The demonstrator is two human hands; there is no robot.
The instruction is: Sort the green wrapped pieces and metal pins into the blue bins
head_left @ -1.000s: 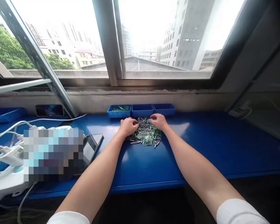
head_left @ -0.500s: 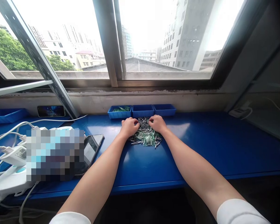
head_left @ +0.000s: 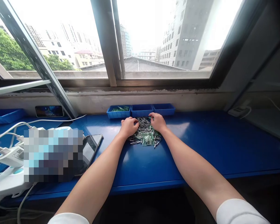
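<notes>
A pile of small shiny metal pins (head_left: 144,123) lies on the blue table, between my two hands. Green and clear small pieces (head_left: 148,139), perhaps in thin plastic, are mixed into its near side. My left hand (head_left: 130,127) rests at the pile's left edge with fingers curled inward. At the upper right edge is my right hand (head_left: 158,122), its fingers bent together. Whatever either hand's fingertips hold is too small to make out. Just behind the pile stand a blue bin with green pieces (head_left: 119,112) and two more blue bins (head_left: 142,111) (head_left: 163,109).
To the left lie a dark phone (head_left: 92,149), a white power strip (head_left: 8,183) with plugs and cables, and a blurred patch. Another phone (head_left: 49,111) leans by the wall near a blue tray (head_left: 7,116). A metal shelf post (head_left: 58,96) stands at the left; the window is behind.
My right hand has shifted slightly up and away from the pile's middle, toward the bins. My left hand stays nearly in place. The whole view has moved a little.
</notes>
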